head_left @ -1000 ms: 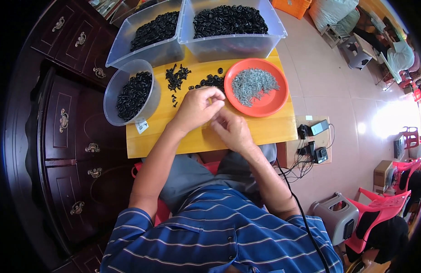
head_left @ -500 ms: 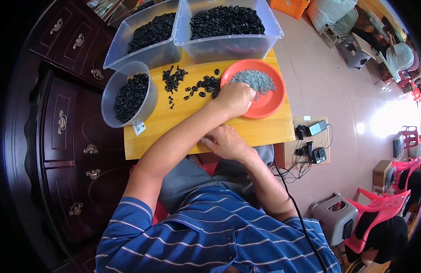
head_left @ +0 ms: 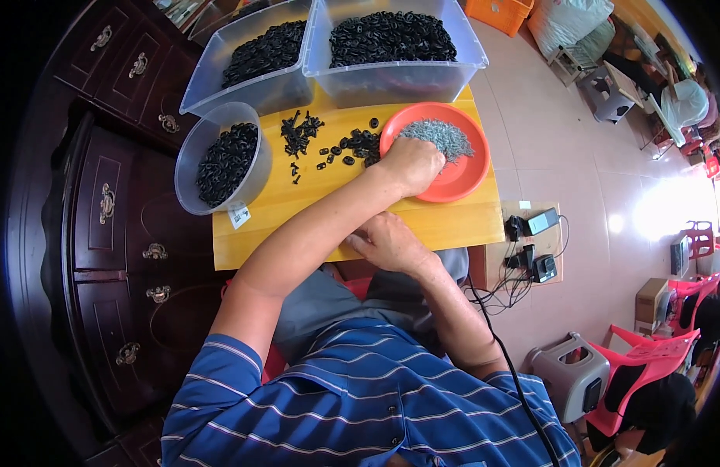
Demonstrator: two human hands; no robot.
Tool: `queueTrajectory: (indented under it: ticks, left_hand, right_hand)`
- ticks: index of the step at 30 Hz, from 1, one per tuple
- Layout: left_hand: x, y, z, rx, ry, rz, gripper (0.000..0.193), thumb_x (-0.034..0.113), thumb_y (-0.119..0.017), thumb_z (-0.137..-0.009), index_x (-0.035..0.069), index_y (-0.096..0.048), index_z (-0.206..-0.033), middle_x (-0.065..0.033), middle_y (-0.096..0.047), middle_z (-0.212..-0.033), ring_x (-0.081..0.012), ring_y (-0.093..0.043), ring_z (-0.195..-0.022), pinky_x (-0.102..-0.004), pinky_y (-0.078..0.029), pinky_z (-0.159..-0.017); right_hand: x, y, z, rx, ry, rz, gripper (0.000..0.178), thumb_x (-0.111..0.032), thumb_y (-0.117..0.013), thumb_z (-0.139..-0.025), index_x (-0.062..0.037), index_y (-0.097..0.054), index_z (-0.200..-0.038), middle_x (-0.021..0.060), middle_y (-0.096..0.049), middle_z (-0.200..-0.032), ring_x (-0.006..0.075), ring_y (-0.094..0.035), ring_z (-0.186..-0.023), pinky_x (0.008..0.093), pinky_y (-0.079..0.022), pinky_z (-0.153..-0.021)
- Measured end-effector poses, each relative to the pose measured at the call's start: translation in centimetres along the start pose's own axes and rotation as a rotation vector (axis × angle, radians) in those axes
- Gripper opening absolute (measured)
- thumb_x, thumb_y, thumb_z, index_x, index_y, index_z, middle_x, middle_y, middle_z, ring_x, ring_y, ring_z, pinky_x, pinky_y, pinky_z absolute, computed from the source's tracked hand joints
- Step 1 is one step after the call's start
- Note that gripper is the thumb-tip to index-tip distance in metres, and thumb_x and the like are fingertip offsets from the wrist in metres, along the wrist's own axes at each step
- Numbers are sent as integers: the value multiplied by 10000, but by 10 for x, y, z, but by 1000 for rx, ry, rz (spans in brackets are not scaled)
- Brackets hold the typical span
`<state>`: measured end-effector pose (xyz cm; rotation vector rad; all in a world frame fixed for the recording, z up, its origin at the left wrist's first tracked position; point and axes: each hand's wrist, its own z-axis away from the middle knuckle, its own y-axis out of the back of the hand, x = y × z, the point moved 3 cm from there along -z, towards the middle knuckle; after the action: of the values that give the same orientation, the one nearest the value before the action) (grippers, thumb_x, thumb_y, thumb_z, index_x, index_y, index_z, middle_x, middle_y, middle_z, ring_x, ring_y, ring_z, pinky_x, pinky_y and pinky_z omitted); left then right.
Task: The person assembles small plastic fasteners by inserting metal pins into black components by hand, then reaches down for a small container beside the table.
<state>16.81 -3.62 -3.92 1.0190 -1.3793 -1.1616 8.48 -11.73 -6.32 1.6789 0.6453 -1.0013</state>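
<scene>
Since the frame 1 s ago, your left hand [head_left: 410, 165] has gone from the middle of the worktop [head_left: 313, 206] to the orange dish [head_left: 463, 177], right of centre in the frame. Your right hand [head_left: 389, 243] has barely shifted; it sits at the near edge, just above your lap.

Nearest: right hand rests knuckles up on the worktop edge, fingers curled under, so can't tell if it holds anything. Prob. parked there to steady the work close to your body.

Next out: left hand is over the dish's near rim, fingers bunched down into the grey pile of small metal bits [head_left: 442, 138], a pinch grip by the look of it, though what's between them is hidden.

Left of the dish lie loose black pieces [head_left: 346, 145], within easy reach. Round clear tub [head_left: 220, 159] of black rings sits at the left end.

Far edge: two clear bins [head_left: 391, 58] full of black parts, likely bulk stock.

Worktop is yellow wood, beside a dark wooden cabinet [head_left: 111, 202]; pale tiled floor, chargers and cables [head_left: 531, 249] right, red plastic chairs [head_left: 648, 366] lower right.
</scene>
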Motion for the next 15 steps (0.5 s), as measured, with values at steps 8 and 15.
queueTrajectory:
  ticks: [8,15]
  left_hand:
    - [-5,-1,-7,-71,-73,1,108,88,-613,-800,52,-715,-810,-177,-722,-814,-360,-713,-813,-510,-567,-710]
    - [2,3,-21,154,-11,88,123,140,-633,-838,56,-714,-800,-172,-725,-816,-348,-716,-807,-500,-574,-708]
  right_hand:
    - [-5,4,0,19,37,-16,247,-249,-624,-932,-31,-699,-1020,239,-705,-944,442,-665,-906,531,-524,-820]
    - [3,-1,1,40,20,1,245,-254,-633,-913,-32,-705,-984,244,-702,-933,447,-665,-897,542,-523,-816]
